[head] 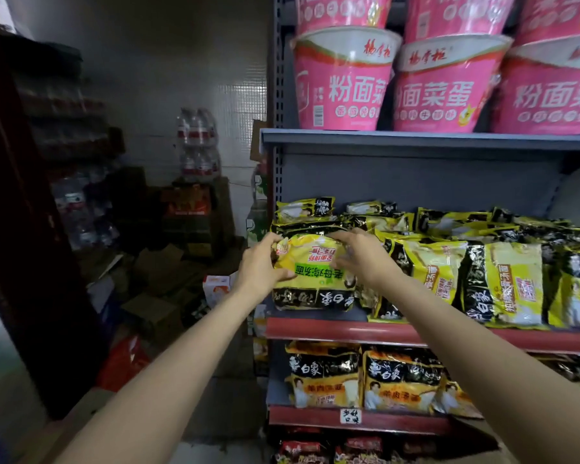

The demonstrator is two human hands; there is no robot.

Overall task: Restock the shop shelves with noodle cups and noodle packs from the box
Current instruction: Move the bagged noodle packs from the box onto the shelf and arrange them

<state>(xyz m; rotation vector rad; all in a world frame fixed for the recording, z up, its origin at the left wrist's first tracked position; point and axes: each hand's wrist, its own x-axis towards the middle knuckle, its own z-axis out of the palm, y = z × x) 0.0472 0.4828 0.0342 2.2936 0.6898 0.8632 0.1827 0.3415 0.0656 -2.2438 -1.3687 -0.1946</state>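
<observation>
A: Which step is it now?
B: Both hands, left hand (260, 262) and right hand (360, 256), have their grip clamped on a yellow noodle pack (312, 272), upside down at the middle shelf (349, 326) edge.
A: And next?
B: I think push it back, beside the other packs (466, 269).

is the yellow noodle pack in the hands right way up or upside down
Upside down: the print on the yellow noodle pack reads inverted. The left hand and right hand grip its sides at the shelf's left end.
</observation>
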